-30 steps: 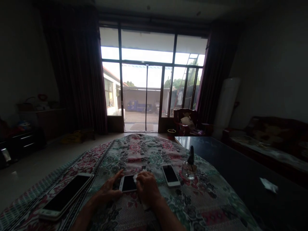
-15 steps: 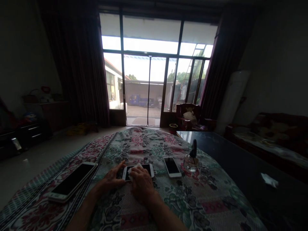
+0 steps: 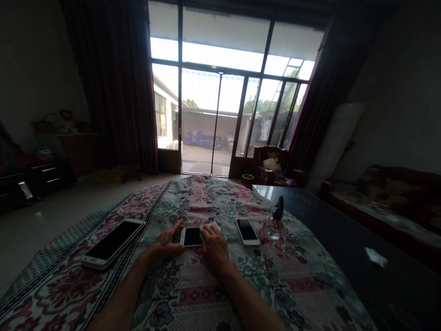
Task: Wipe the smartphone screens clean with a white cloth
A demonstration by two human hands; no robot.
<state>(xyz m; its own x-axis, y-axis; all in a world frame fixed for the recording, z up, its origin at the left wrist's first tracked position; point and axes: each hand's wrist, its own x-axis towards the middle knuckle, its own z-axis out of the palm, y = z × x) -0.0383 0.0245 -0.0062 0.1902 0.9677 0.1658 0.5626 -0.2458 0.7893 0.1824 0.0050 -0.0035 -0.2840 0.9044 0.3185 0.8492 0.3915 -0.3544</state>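
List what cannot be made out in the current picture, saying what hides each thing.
Head view: the right end of the middle phone, covered by the right hand.
Head view: most of the white wipe, under that same hand.
Head view: the near ends of both forearms, cut off by the bottom edge.
Head view: the far end of the sofa, cut off by the right edge.
Head view: details of the blue vehicle, too small and hazy.

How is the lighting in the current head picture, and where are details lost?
Head view: the windows give strong backlight, and the sky is washed out; same view: the curtains sink towards black, the hands are dim but readable, and the dark table has glare at its far corner.
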